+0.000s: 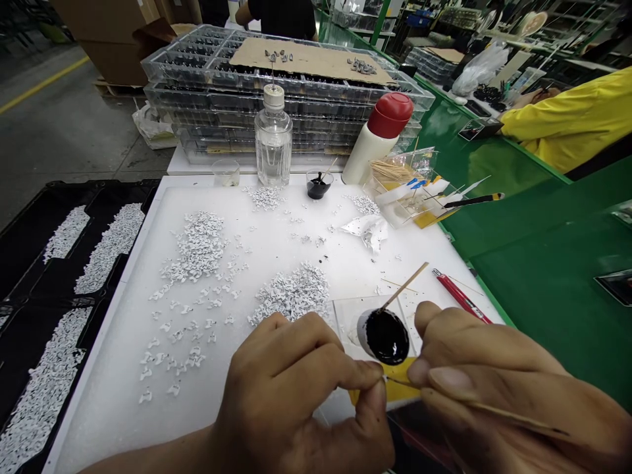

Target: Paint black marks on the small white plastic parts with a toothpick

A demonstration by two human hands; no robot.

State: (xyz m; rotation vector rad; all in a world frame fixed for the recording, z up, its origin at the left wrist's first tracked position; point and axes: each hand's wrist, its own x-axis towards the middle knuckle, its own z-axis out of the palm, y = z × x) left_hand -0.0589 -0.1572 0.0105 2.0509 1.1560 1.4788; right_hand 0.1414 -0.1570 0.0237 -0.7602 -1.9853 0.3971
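**Thin stick aimed at my left fingertips, tiny white piece in the pinch**

My right hand (498, 382) is clamped on a thin stick (513, 416), held between thumb and fingers. The stick's long axis slants: its back end lies low and to the right, over my fingers, and its fine tip points left and slightly up, right at my other pinch. My left hand (306, 388) has thumb and index finger together on a small white piece (386, 378), of which only a speck shows at the fingertips; I cannot tell which way its long axis runs. The tip is at or very near the piece; whether they touch I cannot tell.

Just beyond my two pinches stands a cup of black liquid (388, 337), its mouth tilted towards me, with a wooden stick (405, 286) leaning out to the upper right. Under and beside my fingertips lies a yellow sheet (402, 393). Beyond my left knuckles is a heap of white pieces (293, 289); beyond my right hand, a red cutter (459, 296) lies slantwise.
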